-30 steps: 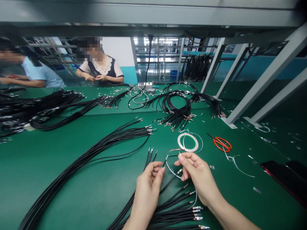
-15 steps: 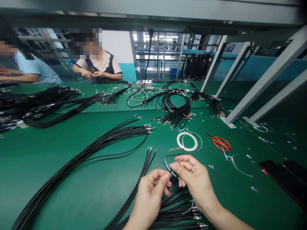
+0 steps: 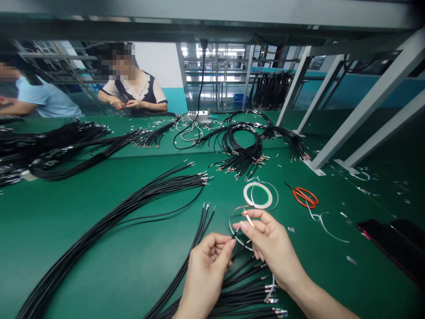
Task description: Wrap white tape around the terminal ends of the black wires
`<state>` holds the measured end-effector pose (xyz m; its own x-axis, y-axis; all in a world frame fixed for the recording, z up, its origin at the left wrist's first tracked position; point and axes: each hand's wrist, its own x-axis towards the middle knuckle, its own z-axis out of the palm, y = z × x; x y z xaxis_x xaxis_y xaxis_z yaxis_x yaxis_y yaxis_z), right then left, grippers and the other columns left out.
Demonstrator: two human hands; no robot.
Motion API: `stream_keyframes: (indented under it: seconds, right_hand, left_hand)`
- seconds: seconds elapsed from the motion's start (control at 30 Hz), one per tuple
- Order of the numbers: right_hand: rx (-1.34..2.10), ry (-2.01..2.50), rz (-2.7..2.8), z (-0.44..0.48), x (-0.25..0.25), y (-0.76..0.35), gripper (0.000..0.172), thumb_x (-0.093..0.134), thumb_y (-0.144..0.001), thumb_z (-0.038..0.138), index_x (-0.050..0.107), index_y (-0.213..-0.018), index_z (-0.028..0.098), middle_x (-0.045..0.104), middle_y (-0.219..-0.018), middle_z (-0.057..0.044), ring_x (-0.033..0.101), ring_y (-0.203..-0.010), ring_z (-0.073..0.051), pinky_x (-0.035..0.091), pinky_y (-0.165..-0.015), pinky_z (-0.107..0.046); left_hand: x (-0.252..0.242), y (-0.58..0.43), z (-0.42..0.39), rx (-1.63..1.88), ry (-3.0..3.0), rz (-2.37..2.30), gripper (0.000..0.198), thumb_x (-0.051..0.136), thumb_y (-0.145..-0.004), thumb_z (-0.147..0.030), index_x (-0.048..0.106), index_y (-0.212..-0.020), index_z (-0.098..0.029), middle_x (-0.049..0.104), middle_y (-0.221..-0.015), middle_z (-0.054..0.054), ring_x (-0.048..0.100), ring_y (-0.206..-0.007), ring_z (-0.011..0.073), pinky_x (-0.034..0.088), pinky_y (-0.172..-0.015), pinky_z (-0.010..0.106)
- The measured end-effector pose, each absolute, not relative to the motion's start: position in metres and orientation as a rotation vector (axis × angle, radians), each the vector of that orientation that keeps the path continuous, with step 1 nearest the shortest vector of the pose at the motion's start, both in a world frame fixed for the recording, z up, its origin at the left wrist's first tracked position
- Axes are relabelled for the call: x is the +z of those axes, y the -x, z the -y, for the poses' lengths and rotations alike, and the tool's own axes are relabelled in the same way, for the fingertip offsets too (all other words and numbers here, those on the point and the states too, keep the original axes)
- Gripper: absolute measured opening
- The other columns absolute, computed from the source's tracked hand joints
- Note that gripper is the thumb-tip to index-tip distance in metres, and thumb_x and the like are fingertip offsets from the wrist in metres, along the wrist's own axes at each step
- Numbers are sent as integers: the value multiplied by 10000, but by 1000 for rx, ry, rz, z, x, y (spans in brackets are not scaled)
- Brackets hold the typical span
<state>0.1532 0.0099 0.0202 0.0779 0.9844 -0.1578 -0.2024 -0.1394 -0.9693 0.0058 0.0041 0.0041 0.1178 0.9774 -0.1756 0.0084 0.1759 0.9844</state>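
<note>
My left hand [image 3: 207, 266] pinches the tip of a thin black cable [image 3: 236, 233] over the green table [image 3: 99, 266]. My right hand [image 3: 268, 243] is closed on a strip of tape [image 3: 247, 217] that curls back towards a white tape roll [image 3: 258, 195]. Thumbs and fingertips of both hands meet at the cable end. Below my hands lies a bundle of black cables with metal ends [image 3: 245, 294].
A long bundle of black cables [image 3: 133, 201] runs left across the table, with three loose ones [image 3: 204, 215] beside it. Orange scissors [image 3: 303, 195] lie right of the roll. More cable coils [image 3: 242, 146] sit farther back. Two people work across the table. Grey frame legs [image 3: 358, 104] rise on the right.
Both hands drew together and closer to me; the cable tip and the tape strip now meet between the fingertips. The view shifted slightly.
</note>
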Motion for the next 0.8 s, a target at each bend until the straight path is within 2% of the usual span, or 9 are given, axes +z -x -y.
stream_keyframes:
  seconds: [0.1, 0.23, 0.3, 0.4, 0.5, 0.57, 0.63, 0.7, 0.8]
  right_hand:
    - [1338, 1204, 916, -10, 20, -150, 350, 734, -743, 345, 535, -994, 205, 687, -717, 13, 395, -375, -20, 254, -337, -135]
    - [1376, 1168, 940, -11, 20, -149, 433, 802, -666, 291, 538, -995, 196, 701, -755, -13, 568, -556, -87, 340, -396, -134]
    - [1398, 1186, 951, -11, 20, -150, 417, 769, -708, 328, 529, -1024, 200, 708, -805, -25, 521, -483, -60, 319, -368, -132]
    - [1345, 1219, 950, -10, 21, -153, 272, 625, -835, 404, 545, -997, 202, 705, -868, -35, 344, -347, -1, 277, -325, -140]
    - [1214, 1238, 962, -8, 23, -155, 209, 557, -885, 396, 582, -893, 189, 697, -859, -29, 345, -365, -7, 346, -368, -158]
    - [1146, 1252, 989, -6, 25, -155, 190, 573, -879, 374, 605, -856, 187, 692, -839, -27, 462, -451, -42, 433, -454, -174]
    - [1134, 1257, 1018, -2, 27, -155, 171, 608, -855, 359, 629, -844, 190, 691, -868, -40, 594, -633, -107, 508, -575, -206]
    - [1162, 1246, 1048, 2, 29, -154, 157, 635, -832, 345, 647, -817, 189, 687, -941, -61, 639, -815, -170, 537, -674, -246]
    - [1209, 1216, 1090, 7, 28, -151, 131, 648, -818, 304, 651, -768, 183, 678, -991, -73, 643, -903, -201, 535, -733, -267]
  left_hand:
    - [4, -6, -2, 1020, -1142, -1184, 207, 691, -752, -345, 655, -781, -144, 614, -618, -3, 517, -505, 77, 419, -458, 159]
    - [2, -6, -1, 1000, -1149, -1175, 204, 668, -775, -349, 662, -789, -145, 596, -598, -15, 509, -496, 69, 412, -456, 150]
    - [2, -6, -2, 1000, -1134, -1185, 212, 664, -778, -356, 659, -792, -144, 593, -596, -17, 512, -490, 68, 407, -445, 147]
    - [4, -6, -3, 1013, -1110, -1201, 219, 666, -774, -362, 649, -785, -144, 590, -597, -19, 517, -484, 68, 412, -436, 146]
    - [6, -5, -2, 1035, -1131, -1201, 193, 653, -790, -344, 654, -820, -154, 598, -613, -15, 545, -519, 81, 452, -474, 157]
    - [7, -5, -2, 1077, -1178, -1181, 178, 635, -806, -320, 661, -893, -167, 629, -687, 7, 597, -592, 107, 496, -529, 182]
    - [8, -5, -2, 1142, -1254, -1161, 174, 614, -823, -289, 661, -953, -182, 647, -808, 33, 641, -680, 135, 534, -601, 220]
    - [7, -4, -2, 1195, -1376, -1155, 159, 596, -837, -250, 666, -970, -199, 638, -891, 40, 656, -746, 149, 550, -662, 247]
    - [6, -3, -2, 1245, -1603, -1185, 169, 591, -842, -184, 669, -986, -225, 634, -892, 25, 650, -788, 144, 547, -691, 241]
